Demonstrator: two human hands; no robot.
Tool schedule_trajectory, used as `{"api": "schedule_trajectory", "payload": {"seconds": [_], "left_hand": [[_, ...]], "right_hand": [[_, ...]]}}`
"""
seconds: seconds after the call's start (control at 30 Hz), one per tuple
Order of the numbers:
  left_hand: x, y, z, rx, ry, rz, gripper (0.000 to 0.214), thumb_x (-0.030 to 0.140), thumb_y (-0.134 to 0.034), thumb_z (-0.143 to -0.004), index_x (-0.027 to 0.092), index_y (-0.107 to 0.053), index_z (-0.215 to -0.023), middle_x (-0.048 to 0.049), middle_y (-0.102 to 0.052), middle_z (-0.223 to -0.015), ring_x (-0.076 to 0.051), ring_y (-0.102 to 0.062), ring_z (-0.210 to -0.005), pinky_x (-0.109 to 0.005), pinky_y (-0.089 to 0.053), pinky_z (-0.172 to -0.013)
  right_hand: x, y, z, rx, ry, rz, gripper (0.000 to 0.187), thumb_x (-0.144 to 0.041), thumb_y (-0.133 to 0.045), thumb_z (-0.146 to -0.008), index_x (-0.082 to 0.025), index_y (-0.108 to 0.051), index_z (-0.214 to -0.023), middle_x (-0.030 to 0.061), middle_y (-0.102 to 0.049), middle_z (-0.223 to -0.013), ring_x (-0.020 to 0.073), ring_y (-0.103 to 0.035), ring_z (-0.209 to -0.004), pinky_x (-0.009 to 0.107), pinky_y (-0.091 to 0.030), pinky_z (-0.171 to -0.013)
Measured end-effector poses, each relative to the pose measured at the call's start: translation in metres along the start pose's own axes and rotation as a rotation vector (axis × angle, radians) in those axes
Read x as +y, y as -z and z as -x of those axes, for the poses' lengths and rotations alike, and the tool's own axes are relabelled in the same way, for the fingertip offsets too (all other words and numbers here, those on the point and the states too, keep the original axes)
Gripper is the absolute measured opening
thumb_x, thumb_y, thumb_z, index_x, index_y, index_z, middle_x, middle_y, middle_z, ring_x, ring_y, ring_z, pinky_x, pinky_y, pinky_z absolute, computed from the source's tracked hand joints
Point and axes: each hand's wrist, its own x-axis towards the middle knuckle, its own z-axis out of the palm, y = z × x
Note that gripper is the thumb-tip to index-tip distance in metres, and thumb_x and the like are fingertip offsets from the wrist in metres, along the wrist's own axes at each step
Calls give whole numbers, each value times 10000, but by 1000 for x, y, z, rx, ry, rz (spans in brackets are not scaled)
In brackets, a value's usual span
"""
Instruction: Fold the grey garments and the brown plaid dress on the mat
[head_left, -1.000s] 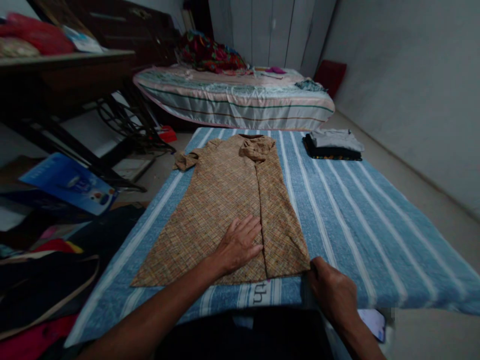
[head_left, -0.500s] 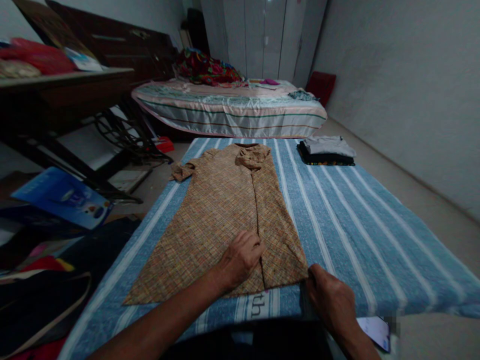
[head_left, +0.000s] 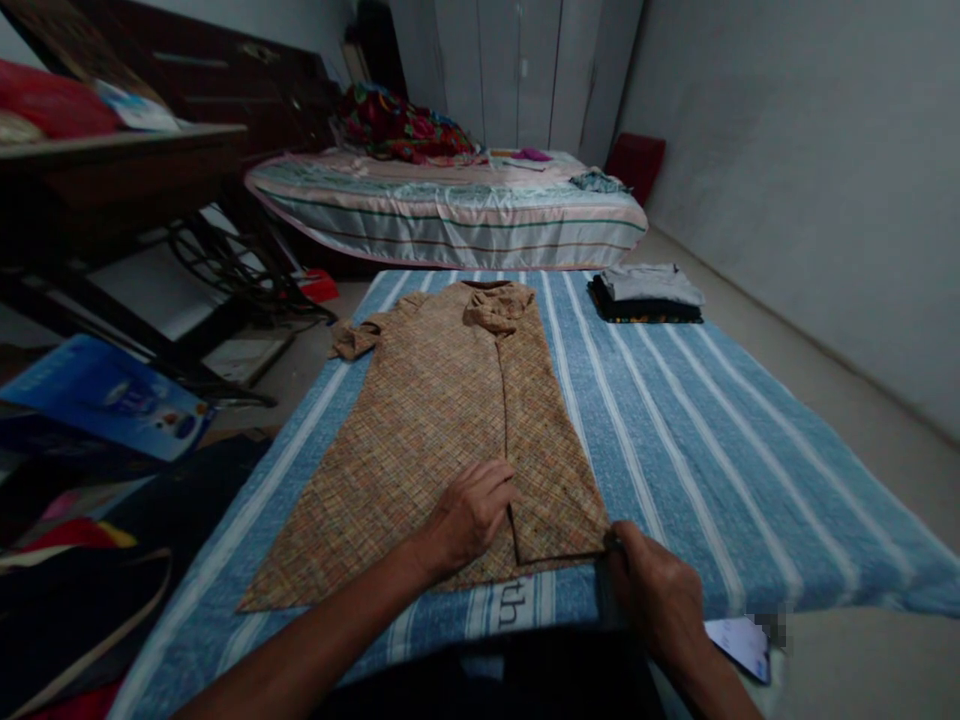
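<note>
A tan checked garment (head_left: 442, 420) lies flat on a blue-and-white striped sheet (head_left: 697, 430), with its right side folded over towards the middle. My left hand (head_left: 469, 515) rests on the cloth near the hem, its fingers curled onto the folded edge. My right hand (head_left: 654, 590) is closed at the hem's right corner, pinching the cloth there. One short sleeve (head_left: 354, 340) sticks out at the far left.
A small stack of folded clothes (head_left: 649, 293) sits at the sheet's far right corner. Beyond is a mattress (head_left: 450, 205) with bright cloth heaped on it. A dark table with a metal frame (head_left: 127, 200) and a blue box (head_left: 101, 395) stand on the left. A phone (head_left: 739, 645) lies by my right wrist.
My left hand went from lying flat to curling its fingers on the fold and slid slightly nearer. My right hand kept hold of the hem corner. The view shifted a little.
</note>
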Motion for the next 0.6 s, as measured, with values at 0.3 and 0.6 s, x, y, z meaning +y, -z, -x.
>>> {"api": "schedule_trajectory", "payload": {"seconds": [0.3,0.6], "left_hand": [[2,-2,2,-6,9,-25,164,116,-483,-864,156,-607,-964,-135,-663,-1123,-261,-599,-1116,-446,-493,-943],[4,2,1,-7,-6,-8,164,105,-487,-861,150,-603,-969,-142,-661,-1137,-273,-596,-1131,-449,-488,-941]], "right_hand": [[5,-2,6,-109,-61,-116,206,-180,-371,-897,-213,-573,-887,-16,-611,-600,156,-606,-517,247,-343,-503],[3,-5,8,-83,-83,-85,219,-204,-357,-921,-212,-566,-857,-6,-608,-604,166,-599,-519,262,-314,-509]]}}
